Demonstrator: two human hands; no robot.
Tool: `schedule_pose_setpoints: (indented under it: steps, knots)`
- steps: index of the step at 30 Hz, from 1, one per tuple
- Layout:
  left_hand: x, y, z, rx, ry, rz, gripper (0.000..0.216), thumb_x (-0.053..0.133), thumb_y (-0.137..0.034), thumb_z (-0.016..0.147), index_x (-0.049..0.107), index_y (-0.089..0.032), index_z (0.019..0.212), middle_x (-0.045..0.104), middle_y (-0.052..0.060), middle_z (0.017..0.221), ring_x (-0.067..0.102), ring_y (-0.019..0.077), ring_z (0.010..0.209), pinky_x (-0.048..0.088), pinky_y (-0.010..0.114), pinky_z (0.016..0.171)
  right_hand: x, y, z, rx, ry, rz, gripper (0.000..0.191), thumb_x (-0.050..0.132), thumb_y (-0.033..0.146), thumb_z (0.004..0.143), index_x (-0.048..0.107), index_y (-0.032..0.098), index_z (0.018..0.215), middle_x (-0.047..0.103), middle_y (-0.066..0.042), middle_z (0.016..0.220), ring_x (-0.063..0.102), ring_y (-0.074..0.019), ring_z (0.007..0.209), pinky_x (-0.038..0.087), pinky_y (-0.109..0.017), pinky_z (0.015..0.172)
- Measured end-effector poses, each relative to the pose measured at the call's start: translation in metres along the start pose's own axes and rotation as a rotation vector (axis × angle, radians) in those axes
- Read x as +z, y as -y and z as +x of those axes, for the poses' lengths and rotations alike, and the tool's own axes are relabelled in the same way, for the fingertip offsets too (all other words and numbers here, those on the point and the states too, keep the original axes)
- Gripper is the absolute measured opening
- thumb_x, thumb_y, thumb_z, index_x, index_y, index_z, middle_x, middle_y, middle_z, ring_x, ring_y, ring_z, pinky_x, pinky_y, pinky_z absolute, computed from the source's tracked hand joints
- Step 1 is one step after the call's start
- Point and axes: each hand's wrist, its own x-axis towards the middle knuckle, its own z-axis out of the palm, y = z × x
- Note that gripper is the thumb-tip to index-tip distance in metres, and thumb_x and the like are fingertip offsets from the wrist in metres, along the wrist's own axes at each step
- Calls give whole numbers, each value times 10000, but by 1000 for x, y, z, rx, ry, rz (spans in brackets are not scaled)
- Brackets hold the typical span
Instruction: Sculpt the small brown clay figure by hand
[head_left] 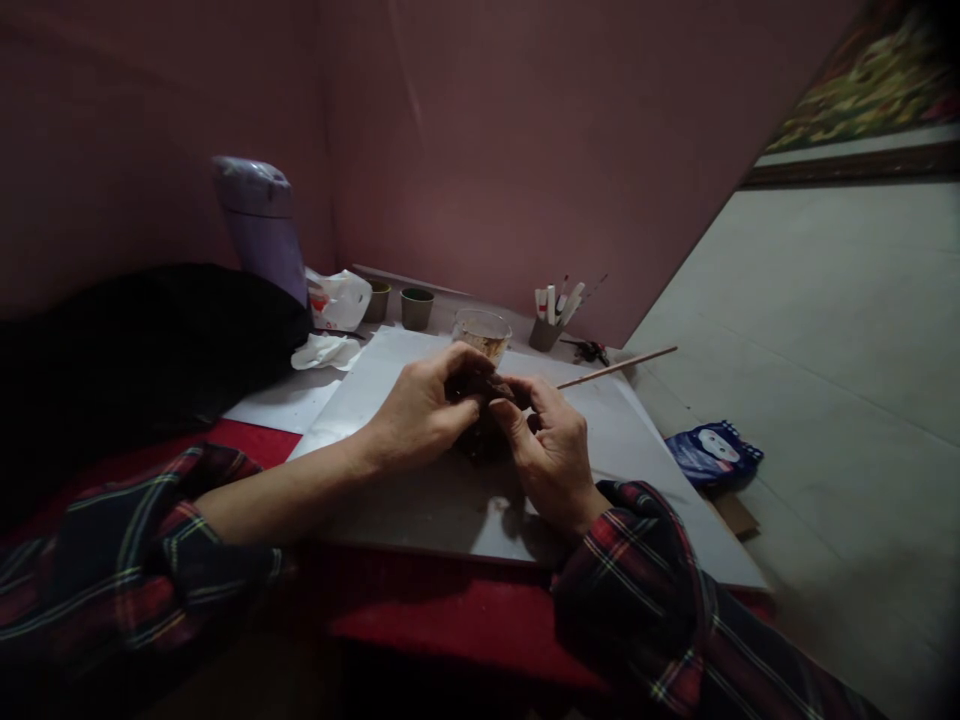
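Both my hands close around a dark brown lump of clay [484,425] over a grey board [420,500]. My left hand [420,405] curls over its left side, thumb and fingers pressing on top. My right hand [551,450] grips its right side with fingers bent inward. Most of the lump is hidden between my palms. Just behind my hands stands a clear glass [481,332] with brownish liquid.
A thin wooden stick [616,367] lies at the board's far right. A cup of tools [551,318], two small dark cups [416,307], a white plastic bag [339,298], crumpled tissue [324,351] and a lilac flask [262,225] stand behind. A blue packet [712,452] lies on the floor.
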Motion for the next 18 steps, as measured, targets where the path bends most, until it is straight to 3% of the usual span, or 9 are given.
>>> schedule_pose_setpoints:
  steps: [5,11,18]
  knots:
    - [1,-2,-2,55,69,-85,254,624,-107,782,651,-95,1035,720,99,998,683,192,934,535,313,873,0,-1,-1,-15,-37,-19,238,592,313,889,619,160,1069,686,-62,950,646,-192,889,518,-353,793]
    - [2,4,0,156,45,-25,261,618,-131,829,699,-90,1074,680,89,949,654,159,862,526,261,773,0,-1,-2,7,-48,58,211,549,333,920,630,193,1056,705,-53,968,663,-187,888,526,-347,798]
    - [0,8,1,188,44,10,290,587,-142,864,710,-163,1126,622,66,924,611,152,835,511,256,735,2,-4,-2,13,-52,94,244,554,320,911,598,197,1117,714,-68,1024,679,-201,914,534,-350,801]
